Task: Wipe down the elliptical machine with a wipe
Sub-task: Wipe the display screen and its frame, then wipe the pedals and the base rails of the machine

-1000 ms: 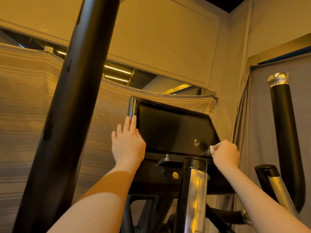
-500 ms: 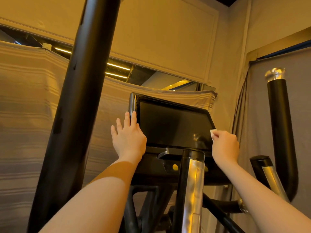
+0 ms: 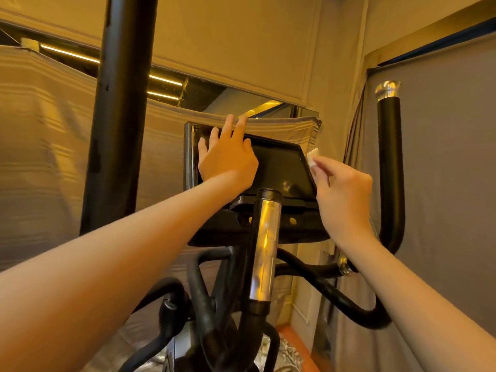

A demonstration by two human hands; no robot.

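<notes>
At the screen's right edge, my right hand (image 3: 343, 189) pinched the wipe (image 3: 312, 157). The dark screen (image 3: 281, 167) stretched left from it toward my flat, empty left hand (image 3: 228, 159), probably touching the wipe.

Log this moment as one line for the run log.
phase: wiping console screen | right hand: pinches wipe at screen's right edge | left hand: flat on screen's upper left

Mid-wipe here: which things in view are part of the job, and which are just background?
In the job:
- wipe, pinched by right hand
- console screen
- left hand, flat on the screen
- elliptical handlebars

Just background:
- grey drapes
- mirror
</notes>
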